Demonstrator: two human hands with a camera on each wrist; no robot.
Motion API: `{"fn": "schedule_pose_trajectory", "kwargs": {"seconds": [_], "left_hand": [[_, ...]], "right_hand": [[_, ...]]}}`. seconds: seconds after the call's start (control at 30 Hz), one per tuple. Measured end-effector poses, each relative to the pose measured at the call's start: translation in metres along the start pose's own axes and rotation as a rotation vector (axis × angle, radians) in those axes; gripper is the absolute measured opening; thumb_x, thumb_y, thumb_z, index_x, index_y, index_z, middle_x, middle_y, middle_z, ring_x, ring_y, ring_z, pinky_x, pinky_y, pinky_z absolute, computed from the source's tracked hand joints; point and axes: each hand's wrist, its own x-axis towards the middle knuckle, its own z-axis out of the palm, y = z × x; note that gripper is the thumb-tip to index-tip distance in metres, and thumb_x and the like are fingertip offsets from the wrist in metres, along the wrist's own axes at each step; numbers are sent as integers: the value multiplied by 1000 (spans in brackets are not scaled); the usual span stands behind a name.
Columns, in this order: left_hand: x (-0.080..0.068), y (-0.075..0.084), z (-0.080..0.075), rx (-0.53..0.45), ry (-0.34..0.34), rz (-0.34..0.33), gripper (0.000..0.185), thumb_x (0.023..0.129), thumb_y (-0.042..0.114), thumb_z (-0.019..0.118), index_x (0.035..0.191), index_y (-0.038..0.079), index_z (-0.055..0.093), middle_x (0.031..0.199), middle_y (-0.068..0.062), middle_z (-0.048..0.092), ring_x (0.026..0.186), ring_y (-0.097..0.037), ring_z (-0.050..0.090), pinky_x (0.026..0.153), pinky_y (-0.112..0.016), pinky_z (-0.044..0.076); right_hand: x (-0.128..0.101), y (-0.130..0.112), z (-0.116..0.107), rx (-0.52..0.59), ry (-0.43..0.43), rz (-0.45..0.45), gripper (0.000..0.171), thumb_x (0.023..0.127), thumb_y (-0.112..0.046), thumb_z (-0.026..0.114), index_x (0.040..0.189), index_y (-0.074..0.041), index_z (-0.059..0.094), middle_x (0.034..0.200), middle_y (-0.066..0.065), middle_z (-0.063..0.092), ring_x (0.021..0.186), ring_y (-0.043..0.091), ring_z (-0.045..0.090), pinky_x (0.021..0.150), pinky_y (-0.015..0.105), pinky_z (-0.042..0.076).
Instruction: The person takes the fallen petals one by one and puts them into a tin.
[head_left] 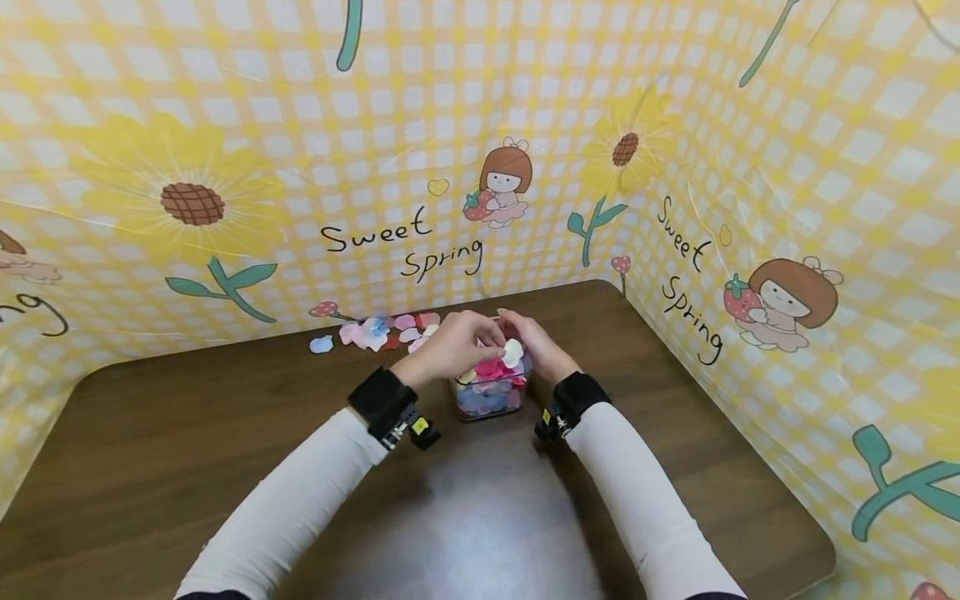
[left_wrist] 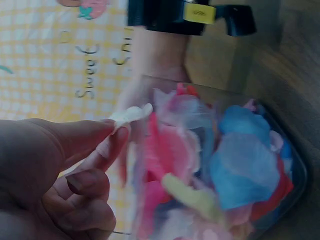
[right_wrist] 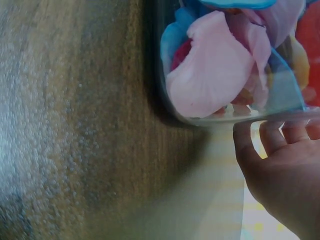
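A clear plastic box (head_left: pixel 487 400), full of colored fabric petals, stands on the table in the head view. My left hand (head_left: pixel 455 343) is over its top, pinching a white petal (head_left: pixel 513 353) between thumb and fingertips. The same white petal (left_wrist: pixel 132 115) shows in the left wrist view beside the box's upper part. My right hand (head_left: pixel 542 348) is at the box's right side. In the right wrist view its fingers (right_wrist: pixel 244 142) touch the outer wall, near a pink petal (right_wrist: pixel 212 67) inside; its thumb is hidden there.
Loose pink, white, blue and red petals (head_left: pixel 367 333) lie along the back of the brown wooden table (head_left: pixel 225 417), left of the box. A yellow checked cloth (head_left: pixel 300 167) hangs close behind the table and along its right side.
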Motion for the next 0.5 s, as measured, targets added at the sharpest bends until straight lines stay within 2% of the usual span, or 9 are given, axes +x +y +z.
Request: {"fn": "schedule_pose_trajectory", "kwargs": {"seconds": [0.13, 0.27, 0.37, 0.5], "left_hand": [[-2, -5, 0, 57, 33, -18, 16, 95, 16, 73, 108, 7, 76, 104, -4, 74, 93, -19, 67, 80, -35, 54], [-16, -19, -22, 92, 109, -41, 21, 97, 19, 71, 114, 7, 74, 112, -7, 72, 104, -27, 65, 89, -43, 51], [-31, -38, -44, 132, 165, -102, 19, 99, 22, 69, 113, 10, 73, 112, -7, 71, 103, -27, 64, 86, -44, 50], [-54, -72, -67, 201, 211, -214, 20, 99, 22, 68, 115, 10, 73, 110, -9, 71, 103, -28, 64, 83, -45, 48]], "right_hand": [[1, -1, 3, -15, 0, -3, 42, 109, -37, 42, 90, -11, 69, 85, -2, 67, 83, 12, 60, 75, 23, 47], [-1, -3, 2, -58, 11, 23, 50, 107, -42, 42, 104, -2, 71, 97, 1, 71, 95, 16, 62, 89, 29, 45], [-2, -4, 1, -86, 18, 31, 58, 107, -46, 41, 112, 4, 70, 105, 6, 73, 103, 20, 62, 96, 34, 43], [-3, -3, 2, -102, 20, 36, 59, 106, -48, 42, 114, 4, 70, 111, 8, 72, 108, 22, 61, 101, 38, 40]]}}
